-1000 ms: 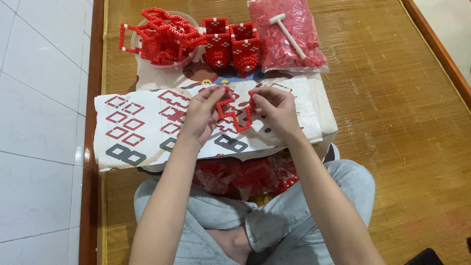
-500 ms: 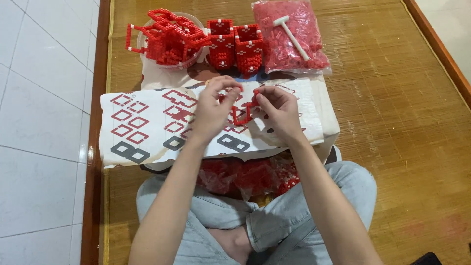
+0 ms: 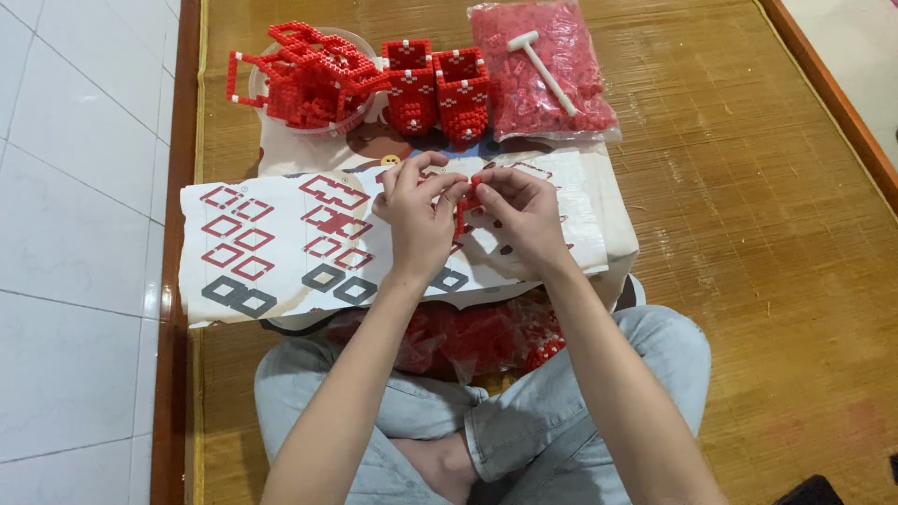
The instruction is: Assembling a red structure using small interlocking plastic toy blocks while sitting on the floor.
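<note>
Well along but unfinished: left hand [image 3: 418, 217] and right hand [image 3: 520, 217] pinched together on a small red brick piece [image 3: 465, 208] over the instruction sheet [image 3: 281, 238], finished red sections [image 3: 435, 89] standing behind, bagged loose bricks [image 3: 552, 70] unused.

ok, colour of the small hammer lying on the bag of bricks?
White; the hammer shows clearly in the head view, on the red-filled bag.

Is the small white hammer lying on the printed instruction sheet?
No. The white hammer lies on the clear bag of red pieces, beyond the instruction sheet.
</note>
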